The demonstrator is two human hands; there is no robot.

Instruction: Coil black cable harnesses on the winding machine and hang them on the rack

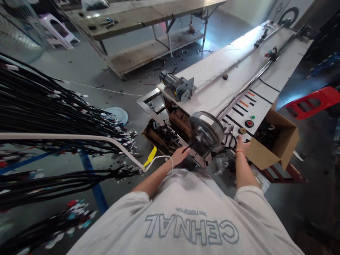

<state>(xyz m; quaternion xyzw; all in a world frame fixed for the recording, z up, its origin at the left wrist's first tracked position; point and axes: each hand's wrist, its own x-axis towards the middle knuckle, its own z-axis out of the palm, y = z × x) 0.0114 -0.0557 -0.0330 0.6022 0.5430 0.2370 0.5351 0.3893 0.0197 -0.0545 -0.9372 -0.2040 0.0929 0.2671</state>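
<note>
A: Our left hand [180, 154] is pinching the thin black cable [191, 144] beside the round grey metal drum [206, 131]. Limp, light; we judge gripping near the drum best.

B: Our right hand [242, 144] is resting flat, empty, against the brown cardboard box [273, 150].

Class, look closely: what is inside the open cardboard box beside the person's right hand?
Inside the cardboard box lie dark round rolls, too small to identify. The near wall hides the bottom. The right hand touches its corner.
</note>
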